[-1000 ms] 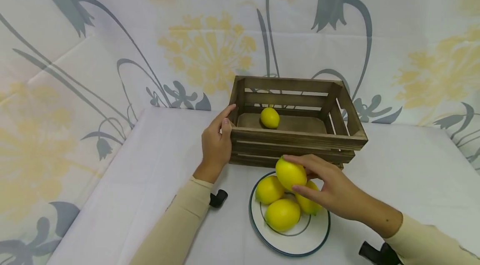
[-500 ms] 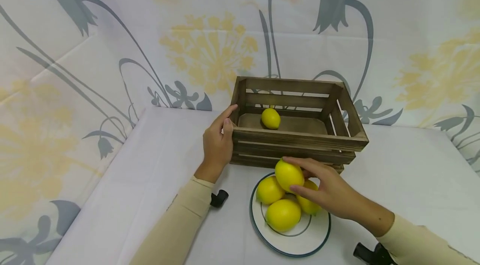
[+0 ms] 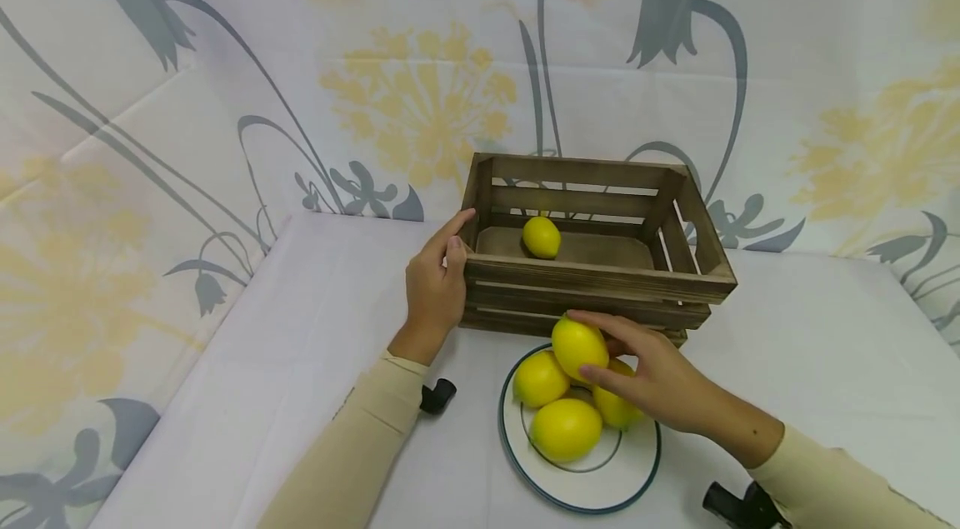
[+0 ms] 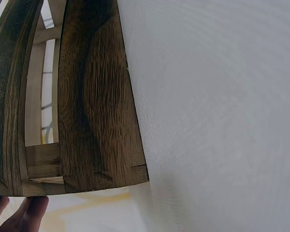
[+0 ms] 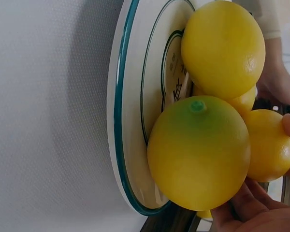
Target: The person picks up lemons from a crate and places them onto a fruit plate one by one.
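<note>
My right hand [image 3: 660,375] pinches a lemon [image 3: 579,346] between thumb and fingers, just above the far side of a white plate [image 3: 577,491] with a dark rim. Several other lemons [image 3: 566,429] lie on that plate; one is partly hidden behind my thumb. In the right wrist view the pinched lemon [image 5: 269,145] shows behind a nearer, green-tipped lemon [image 5: 198,154]. My left hand [image 3: 435,287] rests against the left end of a brown slatted wooden crate [image 3: 585,291], fingers fairly straight. Its fingertips [image 4: 36,208] touch the crate's end in the left wrist view. One lemon [image 3: 541,237] sits inside the crate.
A white cloth [image 3: 337,304] covers the table. Behind the crate hangs a floral curtain [image 3: 420,96], which also runs along the left. The plate stands close in front of the crate. Black devices [image 3: 438,396] are worn at both wrists.
My right forearm has shifted slightly left, and the pinched lemon stays nearly in place over the plate. The left hand keeps its place on the crate. The view has shifted a little.
</note>
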### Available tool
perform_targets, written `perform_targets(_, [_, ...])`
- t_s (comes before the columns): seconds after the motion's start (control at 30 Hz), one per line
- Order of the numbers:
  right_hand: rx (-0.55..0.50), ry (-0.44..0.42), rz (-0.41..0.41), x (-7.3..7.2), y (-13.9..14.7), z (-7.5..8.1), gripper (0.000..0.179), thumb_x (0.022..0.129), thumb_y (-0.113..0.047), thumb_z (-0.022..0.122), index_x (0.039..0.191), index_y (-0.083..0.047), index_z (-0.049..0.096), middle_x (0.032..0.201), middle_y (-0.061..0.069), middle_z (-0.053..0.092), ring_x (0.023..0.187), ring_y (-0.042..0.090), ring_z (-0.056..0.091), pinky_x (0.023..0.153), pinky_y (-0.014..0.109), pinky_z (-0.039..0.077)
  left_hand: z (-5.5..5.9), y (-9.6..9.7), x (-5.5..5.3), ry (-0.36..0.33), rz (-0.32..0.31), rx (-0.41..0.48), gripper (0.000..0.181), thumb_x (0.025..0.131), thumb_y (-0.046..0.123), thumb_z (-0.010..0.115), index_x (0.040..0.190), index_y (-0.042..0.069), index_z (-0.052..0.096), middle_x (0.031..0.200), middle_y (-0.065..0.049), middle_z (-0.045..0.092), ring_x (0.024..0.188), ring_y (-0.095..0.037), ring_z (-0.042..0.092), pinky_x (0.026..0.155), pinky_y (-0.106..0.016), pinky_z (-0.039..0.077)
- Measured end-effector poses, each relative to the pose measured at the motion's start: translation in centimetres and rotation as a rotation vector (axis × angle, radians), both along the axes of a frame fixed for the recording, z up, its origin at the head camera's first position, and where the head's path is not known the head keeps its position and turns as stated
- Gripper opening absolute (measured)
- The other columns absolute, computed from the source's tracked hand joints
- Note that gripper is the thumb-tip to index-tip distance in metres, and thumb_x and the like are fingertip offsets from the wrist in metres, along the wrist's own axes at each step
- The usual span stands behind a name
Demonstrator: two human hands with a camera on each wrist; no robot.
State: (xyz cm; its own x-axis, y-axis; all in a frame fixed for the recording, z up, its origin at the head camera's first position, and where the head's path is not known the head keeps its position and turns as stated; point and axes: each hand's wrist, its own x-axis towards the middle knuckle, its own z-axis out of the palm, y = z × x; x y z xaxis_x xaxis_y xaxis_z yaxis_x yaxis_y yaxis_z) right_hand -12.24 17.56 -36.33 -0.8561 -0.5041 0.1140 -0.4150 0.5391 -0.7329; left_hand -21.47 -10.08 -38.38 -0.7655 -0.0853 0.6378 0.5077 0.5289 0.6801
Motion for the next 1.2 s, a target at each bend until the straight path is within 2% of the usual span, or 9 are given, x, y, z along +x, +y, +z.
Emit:
perform_targets(0.33, [0.007, -0.059, 0.009, -0.5, 0.2, -0.4, 0.056, 0.097, -0.028, 0.065, 0.149, -0.019, 0.046, 0.142, 0.012, 0.056, 0.114, 0.029, 0.065, 0.091, 0.044, 0.056, -0.1, -0.1, 0.2, -0.015, -0.001, 0.005, 0.052, 0.103, 0.044, 0.028, 0.137, 0.023, 0.062, 0.080, -0.004, 0.064, 0.068, -0.014, 0.054, 0.052, -0.027, 0.038])
perform_targets(0.6, [0.019, -0.085, 0.009, -0.8, 0.1, -0.9, 0.056, 0.096, -0.030, 0.065, 0.148, -0.017, 0.048, 0.140, 0.012, 0.057, 0.115, 0.026, 0.064, 0.093, 0.044, 0.055, 0.2, 0.0, 0.1, -0.014, -0.024, 0.009, 0.056, 0.104, 0.050, 0.026, 0.138, 0.023, 0.061, 0.080, -0.004, 0.063, 0.070, -0.014, 0.055, 0.051, -0.026, 0.039])
perform_targets(0.77, [0.030, -0.088, 0.010, -1.0, 0.0, -1.2, 0.055, 0.095, -0.031, 0.066, 0.147, -0.020, 0.050, 0.141, 0.009, 0.058, 0.117, 0.025, 0.061, 0.092, 0.038, 0.054, 0.2, 0.0, 0.1, -0.018, -0.014, 0.008, 0.059, 0.103, 0.053, 0.024, 0.137, 0.023, 0.062, 0.079, -0.003, 0.063, 0.068, -0.014, 0.054, 0.051, -0.026, 0.039])
perform_targets(0.93, [0.055, -0.061, 0.005, -1.1, 0.0, -1.2, 0.055, 0.094, -0.033, 0.067, 0.146, -0.021, 0.051, 0.142, 0.009, 0.058, 0.119, 0.028, 0.060, 0.090, 0.044, 0.055, 0.3, 0.0, -0.1, -0.002, -0.022, 0.006, 0.060, 0.103, 0.054, 0.024, 0.138, 0.023, 0.062, 0.079, -0.003, 0.063, 0.067, -0.014, 0.054, 0.050, -0.026, 0.039])
perform_targets(1.07, [0.064, -0.063, 0.016, -1.2, -0.1, -1.4, 0.056, 0.094, -0.031, 0.068, 0.146, -0.018, 0.051, 0.143, 0.009, 0.057, 0.124, 0.030, 0.058, 0.097, 0.051, 0.051, 0.2, -0.1, -0.2, -0.002, -0.012, 0.004, 0.059, 0.103, 0.053, 0.024, 0.137, 0.024, 0.062, 0.080, -0.003, 0.064, 0.066, -0.013, 0.054, 0.050, -0.026, 0.039])
perform_targets(1.2, [0.087, -0.078, 0.027, -1.4, -0.3, -1.8, 0.058, 0.093, -0.031, 0.070, 0.146, -0.018, 0.051, 0.145, 0.008, 0.055, 0.128, 0.030, 0.056, 0.104, 0.052, 0.047, 0.2, -0.1, -0.1, -0.007, -0.005, 0.000, 0.059, 0.102, 0.052, 0.024, 0.137, 0.023, 0.063, 0.080, -0.003, 0.065, 0.066, -0.014, 0.055, 0.050, -0.026, 0.039])
